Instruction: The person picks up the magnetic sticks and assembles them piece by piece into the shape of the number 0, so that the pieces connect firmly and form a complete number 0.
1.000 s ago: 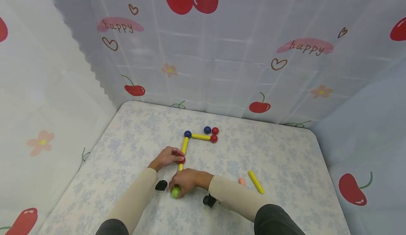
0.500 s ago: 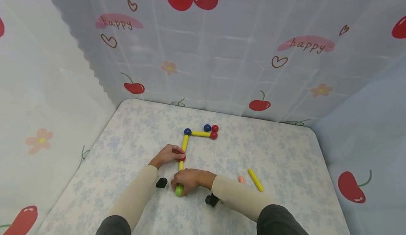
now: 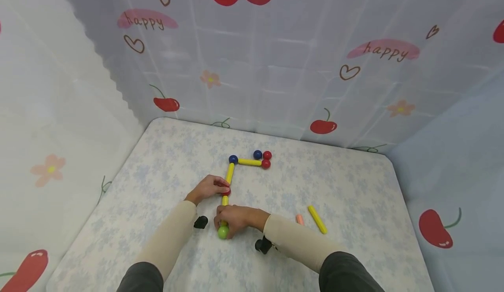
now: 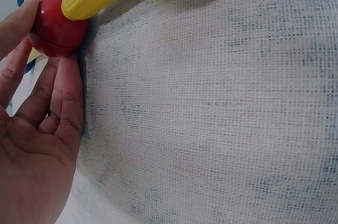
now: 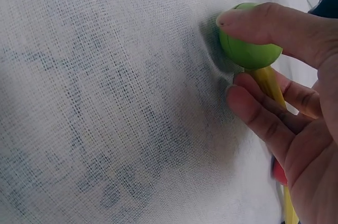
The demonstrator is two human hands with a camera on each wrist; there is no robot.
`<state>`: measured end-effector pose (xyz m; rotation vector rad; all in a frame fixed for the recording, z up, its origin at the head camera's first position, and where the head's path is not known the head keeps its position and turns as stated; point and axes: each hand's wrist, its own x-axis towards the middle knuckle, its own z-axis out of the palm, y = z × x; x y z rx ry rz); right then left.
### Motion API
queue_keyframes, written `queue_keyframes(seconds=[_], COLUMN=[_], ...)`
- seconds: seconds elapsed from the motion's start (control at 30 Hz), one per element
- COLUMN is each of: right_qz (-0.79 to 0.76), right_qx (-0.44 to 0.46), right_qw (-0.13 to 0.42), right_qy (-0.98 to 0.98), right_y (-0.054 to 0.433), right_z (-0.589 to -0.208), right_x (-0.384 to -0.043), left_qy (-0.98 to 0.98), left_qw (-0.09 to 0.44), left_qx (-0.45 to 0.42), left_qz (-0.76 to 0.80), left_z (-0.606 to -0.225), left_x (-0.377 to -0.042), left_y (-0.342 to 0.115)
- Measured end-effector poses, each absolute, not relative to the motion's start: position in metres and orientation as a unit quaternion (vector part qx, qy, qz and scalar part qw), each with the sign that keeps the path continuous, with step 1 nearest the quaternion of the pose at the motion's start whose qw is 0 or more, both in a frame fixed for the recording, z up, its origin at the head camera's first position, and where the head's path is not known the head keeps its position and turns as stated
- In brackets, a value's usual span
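Note:
My left hand [image 3: 210, 188] pinches a red ball [image 4: 55, 26] between thumb and fingers. A yellow ribbed stick [image 4: 87, 2] joins this ball on the near side. Its other end meets a green ball [image 5: 251, 49], where my right hand [image 3: 234, 217] presses its thumb on the ball and curls its fingers beside the stick. Beyond the left hand, another yellow stick [image 3: 230, 174] runs from the red ball to a blue ball [image 3: 233, 159]. From there a third yellow stick [image 3: 250, 162] leads right to a second red ball [image 3: 266, 164].
A loose blue ball [image 3: 257, 154] and red ball [image 3: 267, 155] lie behind the chain's far end. To the right are a yellow stick [image 3: 317, 219] and a salmon stick [image 3: 300, 219], partly behind the right sleeve. Patterned cloth covers the table [image 3: 354, 187]; printed curtains [image 3: 275, 64] surround it.
My right hand and the green ball have shifted slightly right, into line with the near yellow stick. The left hand stays on the red ball. The head view has tilted slightly.

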<state>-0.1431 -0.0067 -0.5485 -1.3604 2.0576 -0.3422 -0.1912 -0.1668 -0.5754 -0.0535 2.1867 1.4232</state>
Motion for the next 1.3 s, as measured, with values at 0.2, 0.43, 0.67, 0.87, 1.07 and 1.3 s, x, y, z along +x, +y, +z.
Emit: queue_keyframes(seconds=[0.2, 0.43, 0.67, 0.87, 1.07, 1.3], right_qz=[-0.155, -0.185, -0.227, -0.322, -0.385, -0.405], right_qx=[-0.521, -0.507, -0.483, -0.417, -0.311, -0.138], right_qw=[0.302, 0.296, 0.317, 0.295, 0.253, 0.224], right_qy=[0.783, 0.788, 0.784, 0.797, 0.832, 0.875], right_y=[-0.006, -0.006, 0.0, 0.026, 0.076, 0.133], right_z=[-0.552, -0.554, -0.548, -0.539, -0.539, -0.548], right_x=[-0.143, -0.14, -0.137, -0.144, -0.145, -0.121], left_qy=[0.812, 0.806, 0.804, 0.809, 0.806, 0.802], left_qw=[0.262, 0.268, 0.268, 0.263, 0.268, 0.275], left_qx=[-0.011, -0.01, 0.013, 0.009, -0.014, -0.025], left_qz=[0.522, 0.527, 0.531, 0.525, 0.527, 0.53], left_z=[-0.573, -0.578, -0.571, -0.576, -0.575, -0.579], left_x=[-0.191, -0.193, -0.19, -0.195, -0.197, -0.194], left_y=[-0.168, -0.168, -0.17, -0.171, -0.173, -0.168])
